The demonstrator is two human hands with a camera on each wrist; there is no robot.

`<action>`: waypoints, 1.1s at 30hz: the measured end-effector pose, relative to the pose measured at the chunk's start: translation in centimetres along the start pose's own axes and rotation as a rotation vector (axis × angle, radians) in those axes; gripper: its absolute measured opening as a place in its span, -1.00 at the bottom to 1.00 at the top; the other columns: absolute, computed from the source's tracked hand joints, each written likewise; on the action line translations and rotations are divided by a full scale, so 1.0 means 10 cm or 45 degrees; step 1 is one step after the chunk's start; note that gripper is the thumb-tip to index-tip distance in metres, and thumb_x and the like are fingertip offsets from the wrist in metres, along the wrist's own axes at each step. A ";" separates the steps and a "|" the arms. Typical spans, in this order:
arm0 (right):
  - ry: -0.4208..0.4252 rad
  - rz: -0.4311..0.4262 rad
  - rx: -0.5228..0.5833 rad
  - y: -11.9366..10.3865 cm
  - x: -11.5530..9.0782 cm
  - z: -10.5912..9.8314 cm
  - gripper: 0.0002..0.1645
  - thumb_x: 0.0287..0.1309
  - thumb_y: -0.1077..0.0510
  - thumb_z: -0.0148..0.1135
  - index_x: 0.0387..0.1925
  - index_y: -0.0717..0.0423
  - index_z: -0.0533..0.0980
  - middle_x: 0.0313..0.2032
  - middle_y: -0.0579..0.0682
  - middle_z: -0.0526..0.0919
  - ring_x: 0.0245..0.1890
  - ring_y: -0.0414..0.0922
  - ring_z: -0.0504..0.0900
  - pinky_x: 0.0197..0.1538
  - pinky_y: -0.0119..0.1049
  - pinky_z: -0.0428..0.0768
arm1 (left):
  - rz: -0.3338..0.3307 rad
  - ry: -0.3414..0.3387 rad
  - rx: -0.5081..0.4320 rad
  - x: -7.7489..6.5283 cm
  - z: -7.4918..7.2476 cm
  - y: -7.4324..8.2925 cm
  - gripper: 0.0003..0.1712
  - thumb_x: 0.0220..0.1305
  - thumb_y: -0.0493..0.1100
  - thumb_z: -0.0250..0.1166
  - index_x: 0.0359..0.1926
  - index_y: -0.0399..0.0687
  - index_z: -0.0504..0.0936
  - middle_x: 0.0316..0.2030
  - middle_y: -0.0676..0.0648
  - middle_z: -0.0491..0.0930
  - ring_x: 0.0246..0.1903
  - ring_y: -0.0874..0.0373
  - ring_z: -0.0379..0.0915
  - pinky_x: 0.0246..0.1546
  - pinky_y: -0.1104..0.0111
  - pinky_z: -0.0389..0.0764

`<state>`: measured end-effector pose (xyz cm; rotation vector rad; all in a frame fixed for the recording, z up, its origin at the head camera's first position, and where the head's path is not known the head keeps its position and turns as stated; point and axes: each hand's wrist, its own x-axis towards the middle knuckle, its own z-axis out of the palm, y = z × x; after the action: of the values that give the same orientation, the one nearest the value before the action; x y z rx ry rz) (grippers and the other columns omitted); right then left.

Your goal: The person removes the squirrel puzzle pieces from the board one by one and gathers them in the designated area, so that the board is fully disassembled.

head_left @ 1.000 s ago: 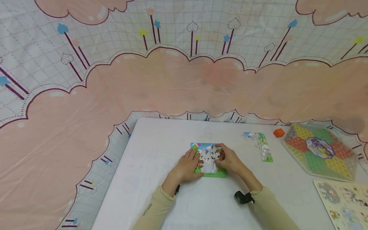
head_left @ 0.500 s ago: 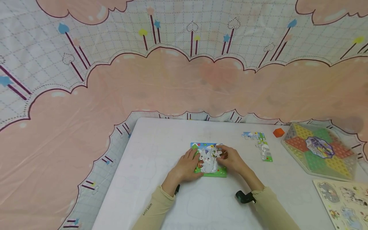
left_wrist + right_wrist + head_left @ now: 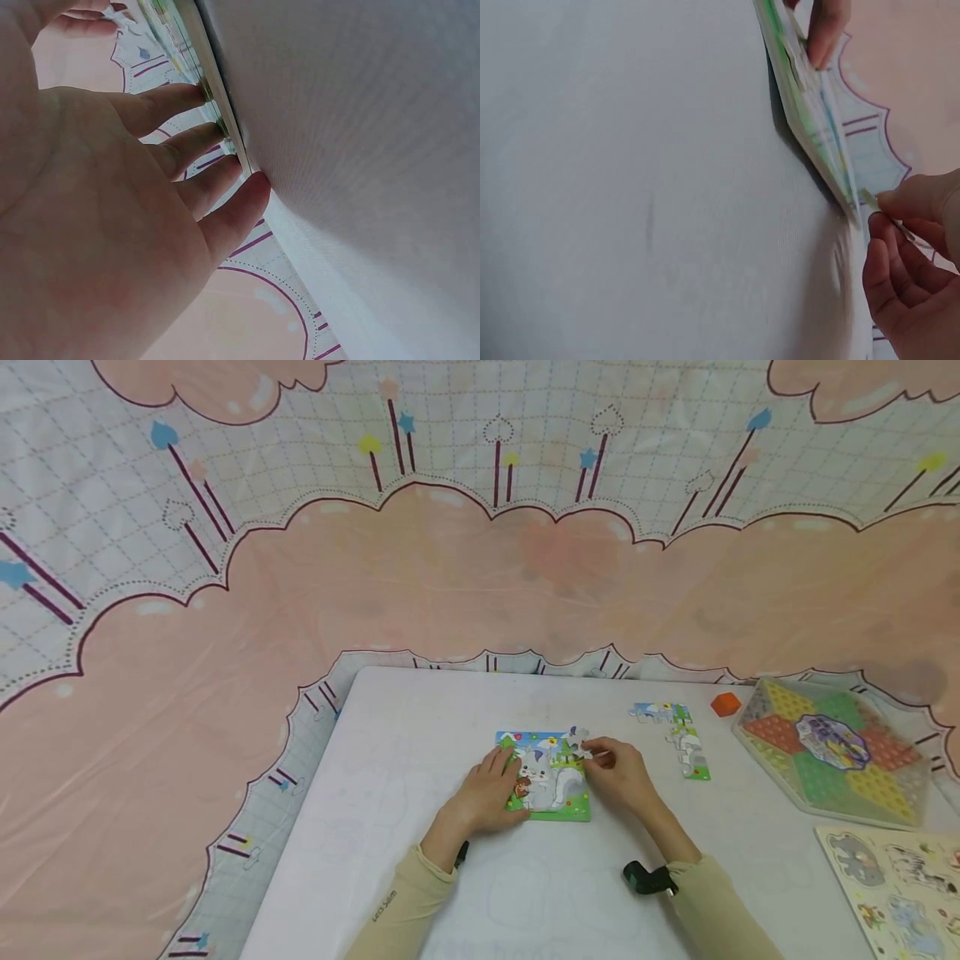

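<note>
A small jigsaw puzzle board (image 3: pixel 558 816) with a picture of a grey-white squirrel lies on the white table. My left hand (image 3: pixel 480 789) rests along its left side, fingers spread over the picture; in the left wrist view, the fingertips of this hand (image 3: pixel 112 180) are right at the board's edge. At the upper right corner of the board, my right hand (image 3: pixel 621 772) pinches a jigsaw piece (image 3: pixel 577 741) between thumb and fingers. The right wrist view has the pinched piece (image 3: pixel 868 198) nearly edge-on, just past the board's end.
Several joined jigsaw pieces (image 3: pixel 690 752) lie right of the board in an angled strip. Behind them sits an orange block (image 3: pixel 726 704). A clear hexagonal box (image 3: pixel 832 752) of coloured pieces stands at the right, with a wooden animal board (image 3: pixel 885 885) in front.
My right hand has drawn the jigsaw piece up and right, off the squirrel's tail to the board's corner, uncovering that part of the picture. The left hand has stayed put.
</note>
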<state>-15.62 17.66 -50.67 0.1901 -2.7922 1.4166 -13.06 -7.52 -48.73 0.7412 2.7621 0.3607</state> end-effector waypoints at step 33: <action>0.410 0.196 -0.165 0.42 -0.18 -0.53 -0.69 0.18 0.30 0.26 -0.07 0.41 0.63 -0.21 0.32 0.69 -0.29 0.11 0.66 -0.39 -0.53 0.48 | -0.014 -0.025 -0.038 -0.01 -0.01 0.00 -0.06 0.28 0.20 0.27 0.47 -0.23 0.18 0.50 -0.24 -0.01 0.49 -0.16 -0.15 0.37 0.00 0.18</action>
<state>-14.55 24.57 -51.04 -0.2379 -2.6603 1.1614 -13.04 -7.61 -48.66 0.7182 2.7351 0.3894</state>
